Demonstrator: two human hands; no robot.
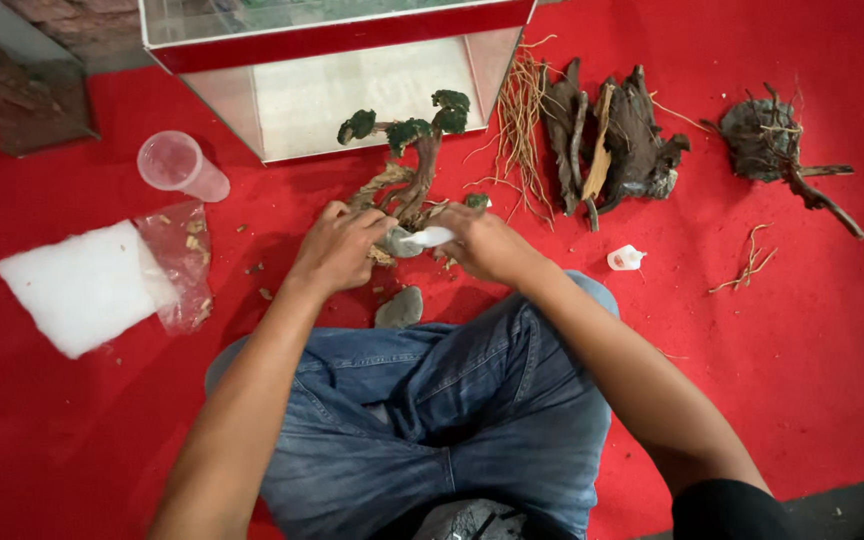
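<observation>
A red carpet (812, 330) covers the floor; the person sits cross-legged on it in blue jeans (432, 400). A glass tank with a red rim (337, 40) stands at the far edge, directly beyond the work.

Step in hand: by the look of it, fixing the base of a small driftwood tree (407, 165) with green moss tufts. The tree stands upright between the knees and the tank, its crown close to the tank's front pane. The left hand (337, 250) is curled around the root base, fingers pressed together on the wood and a grey stone. The right hand (487, 245) is closed on a small white bottle (430, 237), its tip aimed at the base; the fingertips themselves are hidden behind the hand. A second grey stone (399, 308) lies just in front of the jeans.

Next move, as a judgement: the base must stay steady while the bottle tip meets the joint, so the left hand's clamp should not loosen.

Open room: limited ahead, where the tank blocks travel. To the left lie a clear plastic cup (180, 163), a plastic bag (180, 262) and a white fibre pad (82, 285), near but apart from the forearm. To the right lie a driftwood pile (612, 140) with loose roots, a small white cap-like piece (625, 259) and a separate root stump (777, 145). The carpet at far right offers the widest free space.
</observation>
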